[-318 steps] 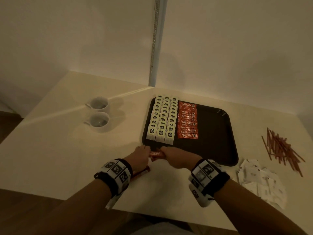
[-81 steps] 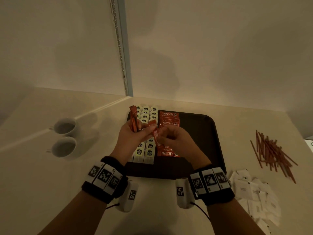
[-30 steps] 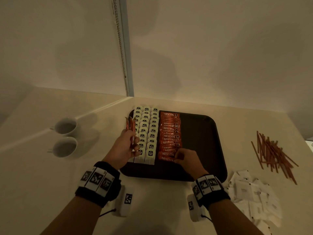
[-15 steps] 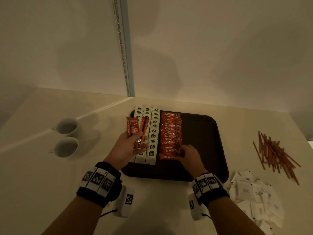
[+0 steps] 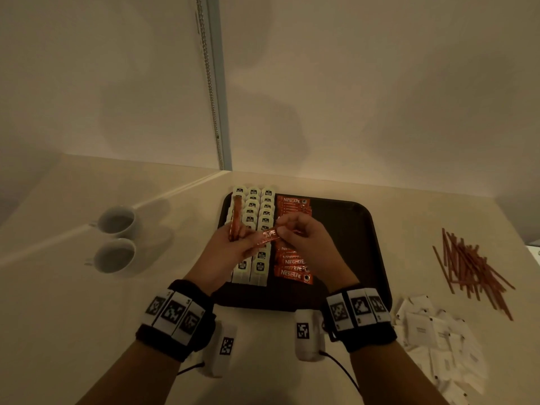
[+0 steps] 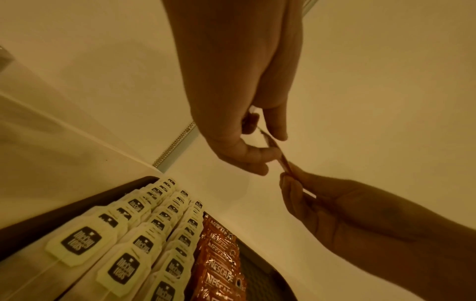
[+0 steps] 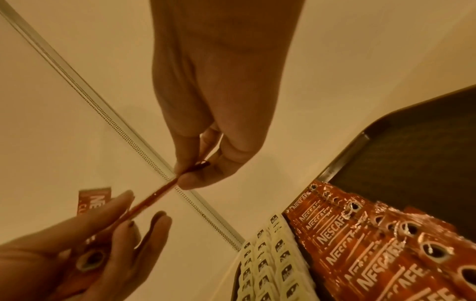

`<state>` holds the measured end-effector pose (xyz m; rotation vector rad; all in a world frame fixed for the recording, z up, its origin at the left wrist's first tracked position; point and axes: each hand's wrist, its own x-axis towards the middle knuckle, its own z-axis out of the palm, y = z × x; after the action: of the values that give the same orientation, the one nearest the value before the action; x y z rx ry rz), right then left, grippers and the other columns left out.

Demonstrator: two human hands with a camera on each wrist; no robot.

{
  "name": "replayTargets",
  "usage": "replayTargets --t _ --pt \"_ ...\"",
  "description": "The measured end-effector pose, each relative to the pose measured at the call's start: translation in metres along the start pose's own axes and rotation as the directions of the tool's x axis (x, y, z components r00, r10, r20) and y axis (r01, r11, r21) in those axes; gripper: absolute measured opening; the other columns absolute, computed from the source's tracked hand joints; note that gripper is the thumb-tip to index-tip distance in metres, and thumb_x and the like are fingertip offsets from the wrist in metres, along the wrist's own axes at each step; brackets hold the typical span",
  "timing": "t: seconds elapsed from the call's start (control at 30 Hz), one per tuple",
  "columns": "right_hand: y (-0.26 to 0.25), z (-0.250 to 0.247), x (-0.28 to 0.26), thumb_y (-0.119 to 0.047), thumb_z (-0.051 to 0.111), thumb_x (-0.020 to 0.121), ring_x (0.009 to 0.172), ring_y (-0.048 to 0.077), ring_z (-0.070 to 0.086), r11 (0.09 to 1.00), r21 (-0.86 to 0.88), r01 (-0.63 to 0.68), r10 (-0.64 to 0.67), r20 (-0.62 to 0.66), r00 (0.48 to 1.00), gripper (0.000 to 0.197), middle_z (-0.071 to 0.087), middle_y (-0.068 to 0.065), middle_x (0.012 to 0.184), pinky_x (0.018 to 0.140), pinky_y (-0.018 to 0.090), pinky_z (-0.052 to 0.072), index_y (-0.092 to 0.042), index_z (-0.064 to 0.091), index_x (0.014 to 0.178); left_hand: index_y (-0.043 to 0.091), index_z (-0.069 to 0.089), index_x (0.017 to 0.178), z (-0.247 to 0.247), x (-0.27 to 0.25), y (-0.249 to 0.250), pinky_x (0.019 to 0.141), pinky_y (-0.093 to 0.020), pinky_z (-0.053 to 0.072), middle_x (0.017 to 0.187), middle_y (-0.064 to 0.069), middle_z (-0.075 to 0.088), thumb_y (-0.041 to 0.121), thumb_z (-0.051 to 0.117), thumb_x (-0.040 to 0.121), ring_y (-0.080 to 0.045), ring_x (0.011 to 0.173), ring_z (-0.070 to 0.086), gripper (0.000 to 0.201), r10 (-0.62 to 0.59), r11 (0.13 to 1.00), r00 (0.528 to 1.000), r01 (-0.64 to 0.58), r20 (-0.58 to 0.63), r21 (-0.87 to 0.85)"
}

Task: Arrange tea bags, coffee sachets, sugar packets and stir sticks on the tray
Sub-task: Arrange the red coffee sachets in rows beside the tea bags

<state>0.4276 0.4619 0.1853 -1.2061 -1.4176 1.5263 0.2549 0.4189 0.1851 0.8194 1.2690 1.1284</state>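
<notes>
Both hands hover above the tray [image 5: 365, 244]: the right hand [image 5: 304, 244] pinches one coffee sachet [image 5: 267, 236] by its end, while the left hand [image 5: 228, 252] grips its other end plus spare sachets [image 5: 235, 220] over the tea bags [image 5: 260, 267].

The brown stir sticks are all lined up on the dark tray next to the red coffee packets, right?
Not quite. The head view shows the thin brown stir sticks lying in a loose pile on the pale table, right of the dark rectangular tray, not on it. The red Nescafe coffee sachets are on the tray, in a column beside the rows of white tea bags.
</notes>
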Motion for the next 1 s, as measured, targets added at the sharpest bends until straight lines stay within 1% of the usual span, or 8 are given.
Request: replayTargets --t 0.07,0.13,0.27,0.37,0.63,0.77,0.9,1.0 --pt "0.001 -0.002 -0.003 -0.004 0.059 0.088 0.082 0.014 0.065 0.998 0.055 0.004 -0.002 -0.037 0.999 0.011 0.062 0.011 0.098 0.074 0.022 0.054 -0.011 0.062 0.095 0.019 0.050 0.062 -0.002 0.000 0.002 0.071 -0.022 0.055 0.071 0.003 0.068 -0.003 0.061 0.086 -0.016 0.084 0.069 0.034 0.006 0.994 1.000 -0.009 -0.019 -0.112" --pt "0.002 -0.002 -0.007 -0.002 0.058 0.087 0.082 0.015 0.065 0.994 0.105 -0.006 0.011 -0.047 0.999 0.009 0.062 0.008 0.097 0.076 0.024 0.055 -0.010 0.059 0.091 0.017 0.045 0.061 -0.002 0.000 0.002 0.071 -0.023 0.055 0.069 0.002 0.068 -0.007 0.063 0.083 -0.019 0.083 0.070 0.037 0.049 0.993 0.997 -0.056 -0.064 -0.105" --pt "0.005 0.000 -0.012 -0.003 0.057 0.088 0.080 0.011 0.066 0.998 0.060 -0.026 0.027 -0.008 1.000 0.011 0.062 0.009 0.101 0.071 0.022 0.055 -0.010 0.059 0.096 0.016 0.037 0.064 -0.001 -0.003 0.004 0.069 -0.025 0.054 0.067 0.001 0.066 -0.005 0.069 0.078 -0.016 0.075 0.068 0.041 0.140 0.989 0.980 -0.145 -0.141 -0.026" --pt "0.002 0.000 -0.012 -0.005 0.060 0.088 0.082 0.012 0.066 1.000 -0.030 0.005 -0.005 -0.003 1.000 0.013 0.066 0.002 0.097 0.075 0.025 0.056 -0.012 0.063 0.097 0.016 0.038 0.066 0.000 -0.002 0.004 0.074 -0.031 0.054 0.074 -0.002 0.068 -0.004 0.071 0.078 -0.020 0.081 0.069 0.040 0.165 0.984 0.969 -0.175 -0.182 -0.040" --pt "0.004 0.001 -0.013 -0.009 0.063 0.086 0.085 0.017 0.067 0.999 -0.036 0.002 -0.002 -0.002 1.000 0.013 0.068 0.007 0.093 0.079 0.027 0.056 -0.009 0.067 0.099 0.017 0.041 0.062 0.003 -0.005 0.011 0.083 -0.044 0.056 0.075 -0.006 0.068 0.000 0.076 0.074 -0.026 0.085 0.070 0.041 0.296 0.952 0.921 -0.261 -0.253 0.161" --pt "0.001 -0.001 -0.013 -0.009 0.063 0.086 0.086 0.015 0.067 0.999 -0.041 0.024 -0.023 0.026 0.999 0.011 0.067 0.008 0.095 0.076 0.023 0.056 -0.013 0.068 0.095 0.015 0.043 0.063 0.003 -0.006 0.010 0.081 -0.040 0.056 0.074 -0.008 0.067 0.003 0.078 0.073 -0.025 0.082 0.070 0.038 0.312 0.944 0.915 -0.267 -0.258 0.194" --pt "0.004 -0.009 -0.011 -0.018 0.067 0.084 0.092 0.015 0.062 0.961 -0.271 0.057 -0.050 0.034 0.998 0.011 0.067 -0.002 0.094 0.083 0.027 0.052 -0.030 0.067 0.085 0.014 0.045 0.066 0.003 -0.007 0.011 0.075 -0.034 0.057 0.074 -0.009 0.066 0.006 0.076 0.077 -0.021 0.079 0.070 0.034 0.275 0.953 0.935 -0.235 -0.222 0.194" --pt "0.018 -0.030 -0.009 -0.017 0.067 0.084 0.089 0.007 0.060 0.904 -0.428 -0.015 0.020 0.008 1.000 0.010 0.064 -0.009 0.093 0.082 0.021 0.048 -0.027 0.066 0.087 0.025 0.049 0.070 0.004 -0.008 0.011 0.059 -0.025 0.050 0.059 0.008 0.056 0.016 0.062 0.090 -0.007 0.053 0.057 0.026 0.165 0.982 0.961 -0.138 -0.224 0.131"
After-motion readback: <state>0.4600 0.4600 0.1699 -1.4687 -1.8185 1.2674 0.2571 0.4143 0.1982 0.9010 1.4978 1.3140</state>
